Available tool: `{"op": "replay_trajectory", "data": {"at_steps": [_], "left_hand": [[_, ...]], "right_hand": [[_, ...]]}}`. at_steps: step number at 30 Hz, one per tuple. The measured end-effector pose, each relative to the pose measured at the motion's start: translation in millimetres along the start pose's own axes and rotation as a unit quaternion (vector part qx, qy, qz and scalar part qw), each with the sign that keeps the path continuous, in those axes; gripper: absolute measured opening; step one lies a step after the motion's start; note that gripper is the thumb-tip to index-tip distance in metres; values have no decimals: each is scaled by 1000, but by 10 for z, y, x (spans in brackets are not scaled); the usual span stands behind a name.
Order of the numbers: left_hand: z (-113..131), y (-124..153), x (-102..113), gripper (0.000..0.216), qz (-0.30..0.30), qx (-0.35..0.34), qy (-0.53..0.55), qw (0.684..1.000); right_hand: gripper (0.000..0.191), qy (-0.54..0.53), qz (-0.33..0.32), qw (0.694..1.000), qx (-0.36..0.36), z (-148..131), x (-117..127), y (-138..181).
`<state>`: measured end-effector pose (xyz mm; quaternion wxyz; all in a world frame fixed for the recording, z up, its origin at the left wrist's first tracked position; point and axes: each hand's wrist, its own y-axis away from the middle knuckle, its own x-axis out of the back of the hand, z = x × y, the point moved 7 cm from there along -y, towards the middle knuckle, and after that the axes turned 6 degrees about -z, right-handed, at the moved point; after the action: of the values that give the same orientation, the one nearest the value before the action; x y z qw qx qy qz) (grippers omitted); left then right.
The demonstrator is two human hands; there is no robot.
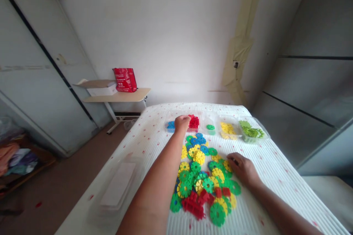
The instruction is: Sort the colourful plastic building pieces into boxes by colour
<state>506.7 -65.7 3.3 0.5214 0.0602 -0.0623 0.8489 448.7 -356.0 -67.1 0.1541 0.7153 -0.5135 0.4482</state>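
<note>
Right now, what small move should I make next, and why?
Perhaps ease your left hand open over the red pieces: its fingers look curled beside them, though whether they hold anything is hidden. The red blocks in the pile share that colour.

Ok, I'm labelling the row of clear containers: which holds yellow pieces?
The clear plastic container second from the right. Its yellow pieces set it apart: the others hold blue pieces, red blocks, green discs or lime pieces.

Seemingly a home, with cupboard (pixel 33 91), small desk (pixel 140 94) and piled fabrics (pixel 23 163)
</note>
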Motion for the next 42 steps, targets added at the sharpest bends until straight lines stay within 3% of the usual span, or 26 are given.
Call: {"op": "replay_trajectory", "data": {"at_steps": [3, 7, 11, 14, 18, 21, 24, 27, 31, 37, 42], "left_hand": [[57, -134, -178, 22, 1, -6, -4, 1000], [15, 29, -74, 21, 5, -27, -14, 1000], [-33, 526, 185, 23, -8, -106, -60, 992], [-112, 1054, 252, 23, -80, -147, -137, 976], [-148, 1845, 255, 30, -184, -237, -272, 914], [-219, 2322, 204, 57, -286, -286, -357, 842], [-359, 2507, 174, 74, -337, -294, -412, 794], [-476, 2440, 160, 75, -308, -300, -460, 776], [-533, 2274, 210, 63, -215, -310, -499, 781], [-540, 2185, 408, 52, -85, -298, -529, 790], [-604, 2178, 417, 61, -85, -286, -539, 788]], "right_hand": [[27, 10, -11, 1000, 11, -22, -24, 3], [28, 12, -8, 1000, 17, -67, -5, 25], [28, -16, -1, 1000, 6, -71, 38, 7], [29, -56, -16, 998, -33, -22, 68, 13], [37, -93, -67, 992, -48, -144, 86, 158], [45, -37, -100, 992, 66, -527, 58, 378], [63, 64, -142, 967, 202, -906, -102, 622], [70, 132, -163, 942, 262, -1033, -285, 698], [49, 162, -108, 949, 249, -904, -339, 523], [32, 78, 25, 981, 176, -578, -123, 320], [29, -7, 80, 993, 82, -302, 103, 306]]}}
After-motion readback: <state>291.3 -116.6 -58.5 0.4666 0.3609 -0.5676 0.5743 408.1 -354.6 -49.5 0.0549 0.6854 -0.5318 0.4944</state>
